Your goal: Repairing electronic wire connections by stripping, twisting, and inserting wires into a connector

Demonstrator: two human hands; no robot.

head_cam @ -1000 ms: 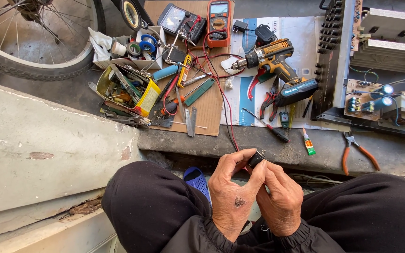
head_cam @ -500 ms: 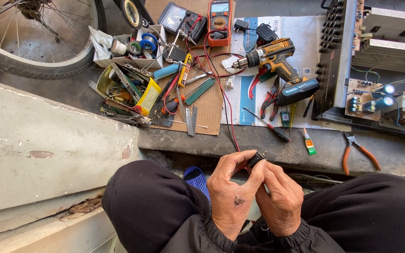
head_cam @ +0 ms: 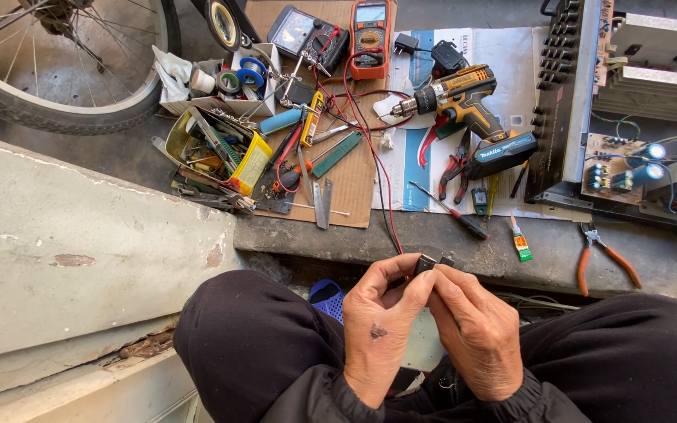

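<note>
Black plastic, a small boxy part [head_cam: 425, 264], sits pinched between my two hands just above my knees, at the near edge of the concrete ledge [head_cam: 432, 239]. My left hand [head_cam: 381, 329] curls around it from the left, thumb and forefinger closed on its left side; my right hand [head_cam: 476, 333] covers it from the right, fingertips pressed on its top and right edge, so only the upper corner of the part shows between the thumbs. Both hands touch each other around it. A red and a black wire [head_cam: 381, 188] run down from the orange multimeter [head_cam: 371, 37] across the cardboard sheet [head_cam: 354, 180] toward my hands; whether they join the part I cannot tell, my fingers hide that. Beyond the hands, well apart: a yellow and black cordless drill [head_cam: 472, 117] on paper, red-handled pliers [head_cam: 454, 166] just beside it, a screwdriver [head_cam: 448, 210], a small glue tube [head_cam: 520, 244], orange-handled cutters [head_cam: 605, 254] on the right. Left of the cardboard a yellow tin of tools [head_cam: 217, 149], tape rolls [head_cam: 240, 74] behind it, a bicycle wheel [head_cam: 56, 70] top left. Open amplifier chassis [head_cam: 628, 117] top right.
</note>
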